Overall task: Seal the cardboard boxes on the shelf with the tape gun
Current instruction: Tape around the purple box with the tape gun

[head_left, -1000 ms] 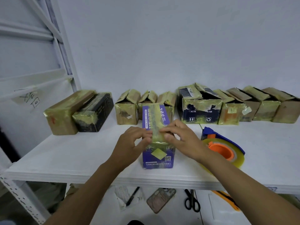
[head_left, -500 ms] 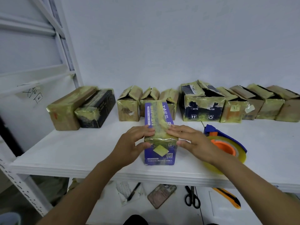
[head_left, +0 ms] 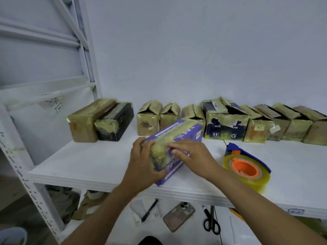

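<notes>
Purple box [head_left: 184,133] sat at the near middle of the white shelf [head_left: 88,161], tipped up off level. Could not tell whether its near lower corner touched the shelf edge.

Long axis ran from near-left, by the hands, to far-right, toward the row of cardboard boxes [head_left: 283,124] along the wall. A yellowish tape band ran along the top face and folded over the near end.

Left hand [head_left: 141,163] was wrapped round the near end from the left, its fingers [head_left: 139,147] curled over the taped cap and grasping it. Right hand [head_left: 192,156] came in from the right, its fingers [head_left: 177,152] laid fairly straight across the same taped end, pressing rather than gripping. Its thumb was hidden.

Both hands were on the near end only; the far end was out past the fingertips, unsupported by either hand.

Tape gun [head_left: 247,167], blue frame with an orange hub, lay flat on the shelf just right of the right forearm, apart from the box and untouched. The right hand was clearly the nearer one to it.

Judgement: the strip on this box looked laid and was being smoothed down. Several boxes in the far row showed raised flaps, so most of the sealing remained. The next reach for the gun would go rightward, with the left hand steadying a box.
</notes>
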